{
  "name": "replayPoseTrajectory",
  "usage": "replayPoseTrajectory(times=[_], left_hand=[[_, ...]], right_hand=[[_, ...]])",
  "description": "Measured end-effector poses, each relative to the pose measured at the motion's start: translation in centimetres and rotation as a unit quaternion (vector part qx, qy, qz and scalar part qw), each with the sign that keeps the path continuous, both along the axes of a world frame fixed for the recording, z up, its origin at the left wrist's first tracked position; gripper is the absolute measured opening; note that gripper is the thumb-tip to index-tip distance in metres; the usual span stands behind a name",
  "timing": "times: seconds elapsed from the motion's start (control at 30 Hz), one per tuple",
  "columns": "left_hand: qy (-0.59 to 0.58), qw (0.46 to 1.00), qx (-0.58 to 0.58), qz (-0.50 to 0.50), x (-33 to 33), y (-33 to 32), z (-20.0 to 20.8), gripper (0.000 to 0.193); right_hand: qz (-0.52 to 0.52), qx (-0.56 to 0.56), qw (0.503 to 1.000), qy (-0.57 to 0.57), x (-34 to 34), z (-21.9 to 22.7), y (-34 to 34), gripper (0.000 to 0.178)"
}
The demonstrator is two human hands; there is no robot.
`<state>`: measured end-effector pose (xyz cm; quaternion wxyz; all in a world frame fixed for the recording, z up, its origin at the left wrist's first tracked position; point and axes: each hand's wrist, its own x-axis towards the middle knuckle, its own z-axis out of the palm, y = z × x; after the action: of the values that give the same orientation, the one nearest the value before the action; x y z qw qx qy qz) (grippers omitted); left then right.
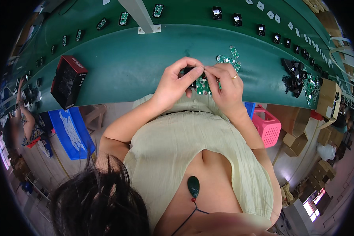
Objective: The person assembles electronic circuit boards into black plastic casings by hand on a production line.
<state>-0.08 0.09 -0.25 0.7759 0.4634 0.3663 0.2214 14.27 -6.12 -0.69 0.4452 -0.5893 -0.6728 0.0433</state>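
Near the table's front edge, my two hands meet at the fingertips. My left hand [177, 78] is closed around a small black plastic housing [189, 72], mostly covered by its fingers. A green circuit board [203, 85] shows below the fingertips, against the housing; whether it sits inside cannot be made out. My right hand [227, 80], with a ring on one finger, pinches thumb and forefinger together at the board's upper edge. What lies in that pinch is hidden. Several loose circuit boards [225, 59] lie just beyond my right hand.
A black and red box [69, 80] stands at left. Black plastic parts [294, 74], more boards [310, 88] and a cardboard box [329, 98] lie right. Boards and housings line the far green belt [188, 11], behind a metal post [139, 15]. Below are a blue bin [76, 147] and pink stool [268, 129].
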Motion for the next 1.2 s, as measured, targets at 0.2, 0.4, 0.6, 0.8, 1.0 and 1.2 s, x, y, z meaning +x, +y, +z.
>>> replayPoseTrajectory(times=[0.2,0.4,0.6,0.8,1.0,1.2], left_hand=[[-0.03,0.999,-0.033,-0.013,0.1,-0.2,0.6,0.015],[0.066,0.997,0.048,0.0,-0.4,0.0,0.4,0.021],[0.081,0.984,0.159,0.029,-0.1,-0.6,0.3,0.017],[0.091,0.967,0.228,0.069,0.2,-0.7,0.3,0.015],[0.092,0.946,0.303,0.074,0.4,-0.9,0.0,0.015],[0.127,0.923,0.355,0.071,0.4,-0.5,0.1,0.016]], right_hand=[[0.014,-0.087,0.984,0.156,0.9,0.9,-0.1,0.015],[0.101,-0.121,0.982,0.104,2.0,2.2,0.0,0.016],[0.149,-0.052,0.987,-0.044,1.7,2.9,0.4,0.021],[0.174,-0.058,0.978,-0.099,1.6,3.4,0.6,0.023],[0.197,-0.084,0.952,-0.218,1.0,4.8,0.4,0.018],[0.138,-0.175,0.934,-0.277,0.6,4.9,1.2,0.016]])
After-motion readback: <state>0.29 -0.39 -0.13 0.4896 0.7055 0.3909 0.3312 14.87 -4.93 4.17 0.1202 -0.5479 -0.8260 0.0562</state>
